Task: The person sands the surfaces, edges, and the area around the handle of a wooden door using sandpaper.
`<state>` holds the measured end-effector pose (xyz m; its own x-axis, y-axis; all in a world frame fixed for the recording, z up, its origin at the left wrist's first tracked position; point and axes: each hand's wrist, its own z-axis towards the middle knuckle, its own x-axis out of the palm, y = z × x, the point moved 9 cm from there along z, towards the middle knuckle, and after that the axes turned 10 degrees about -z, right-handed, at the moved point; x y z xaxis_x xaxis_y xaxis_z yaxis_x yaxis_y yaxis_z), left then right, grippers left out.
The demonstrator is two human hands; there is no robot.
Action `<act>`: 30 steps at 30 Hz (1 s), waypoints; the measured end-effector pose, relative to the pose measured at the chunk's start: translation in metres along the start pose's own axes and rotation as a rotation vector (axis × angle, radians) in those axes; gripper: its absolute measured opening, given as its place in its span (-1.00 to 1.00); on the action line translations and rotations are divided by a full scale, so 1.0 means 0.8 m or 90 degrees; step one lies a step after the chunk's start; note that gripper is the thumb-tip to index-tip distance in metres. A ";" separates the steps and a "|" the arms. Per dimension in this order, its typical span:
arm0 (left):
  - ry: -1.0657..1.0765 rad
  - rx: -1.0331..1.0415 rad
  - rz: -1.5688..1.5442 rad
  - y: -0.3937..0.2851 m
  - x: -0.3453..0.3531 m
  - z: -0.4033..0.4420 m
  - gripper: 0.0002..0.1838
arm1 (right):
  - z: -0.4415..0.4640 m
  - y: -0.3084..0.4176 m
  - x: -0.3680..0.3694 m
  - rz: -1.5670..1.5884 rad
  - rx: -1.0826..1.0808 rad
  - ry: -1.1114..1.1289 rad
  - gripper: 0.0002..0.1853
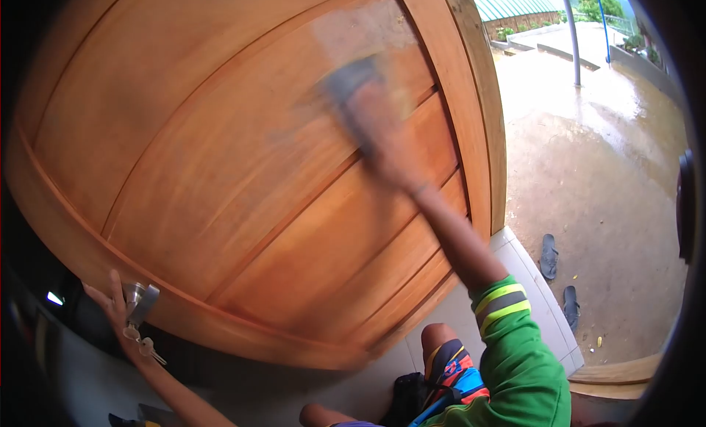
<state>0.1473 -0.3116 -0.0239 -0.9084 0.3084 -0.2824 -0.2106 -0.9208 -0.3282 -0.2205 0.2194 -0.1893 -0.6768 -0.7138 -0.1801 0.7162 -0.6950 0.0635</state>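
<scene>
Head view: a dark pad [353, 77], blurred, is held in the right hand [376, 126] at the panels of the wooden door [220, 206]. The left hand [118, 309], fingers spread wide, is placed at the door's edge, just beside the metal handle [145, 300]; keys [149, 347] are hung there. Two dark slippers [549, 256] are seen outside, near the tiled floor [526, 280].

"What does the right hand [376, 126] hold?"
"A blurry gray thing [351, 77], at the wooden door [235, 155]."
"And the left hand [118, 309]?"
"By the handle [145, 303]. 2 flip-flops [548, 256] lie outside."
</scene>
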 end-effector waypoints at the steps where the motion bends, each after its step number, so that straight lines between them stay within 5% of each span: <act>1: 0.005 0.011 0.025 0.000 -0.001 -0.007 -0.23 | 0.035 -0.059 -0.008 -0.009 0.104 -0.113 -0.22; 2: 0.018 0.023 0.052 -0.001 -0.001 -0.010 -0.24 | 0.043 -0.098 -0.021 -0.021 0.216 -0.224 -0.25; 4: 0.033 0.058 0.100 -0.011 0.005 -0.011 -0.24 | 0.092 0.034 -0.031 0.093 0.128 -0.300 -0.29; 5: 0.023 0.041 0.087 -0.020 0.008 -0.011 -0.23 | 0.114 0.121 -0.018 0.098 0.115 -0.165 -0.29; 8: -0.029 -0.078 -0.030 -0.056 0.024 -0.010 -0.12 | 0.042 0.332 0.002 0.136 -0.269 -0.063 -0.29; 11: -0.010 0.007 0.039 -0.034 0.012 -0.006 -0.12 | 0.019 0.156 0.019 0.090 -0.167 -0.006 -0.15; 12: -0.014 0.007 0.039 -0.034 0.013 -0.009 -0.12 | 0.031 0.057 0.017 -0.001 -0.021 -0.062 -0.28; 15: -0.054 -0.059 -0.019 -0.078 0.032 -0.021 -0.12 | 0.120 -0.012 -0.007 -0.057 0.081 -0.283 -0.41; 16: -0.055 -0.053 -0.019 -0.069 0.031 -0.020 -0.12 | 0.132 -0.019 -0.032 -0.081 0.115 -0.359 -0.42; 17: -0.056 -0.041 -0.019 -0.061 0.030 -0.015 -0.13 | 0.147 0.048 -0.032 0.100 0.107 -0.306 -0.39; 20: 0.003 0.043 0.070 -0.019 0.011 -0.004 -0.12 | 0.082 0.263 -0.021 0.238 -0.113 -0.114 -0.35; 22: -0.007 0.004 -0.018 -0.044 0.025 -0.006 -0.05 | 0.006 0.245 0.011 0.136 -0.232 -0.010 -0.33; 24: 0.027 0.114 0.135 -0.059 0.025 -0.010 0.00 | -0.002 0.097 -0.005 0.002 -0.071 -0.049 -0.34; 25: 0.081 0.269 0.359 -0.047 0.021 -0.014 0.00 | 0.005 0.016 -0.009 0.010 0.044 -0.171 -0.31; 27: 0.080 0.263 0.353 -0.041 0.021 -0.021 -0.04 | 0.066 -0.057 -0.023 -0.100 0.178 -0.228 -0.37; 29: -0.040 -0.053 -0.100 -0.053 0.034 -0.013 -0.14 | 0.132 0.006 -0.041 0.064 0.157 -0.309 -0.35; 30: -0.039 -0.057 -0.089 -0.065 0.037 -0.013 -0.14 | 0.150 0.075 -0.032 0.080 0.091 -0.259 -0.34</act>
<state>0.1347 -0.2521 -0.0246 -0.8934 0.4146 -0.1733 -0.3062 -0.8439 -0.4404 -0.1807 0.1861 -0.0631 -0.6182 -0.7496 0.2365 0.7859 -0.5851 0.1999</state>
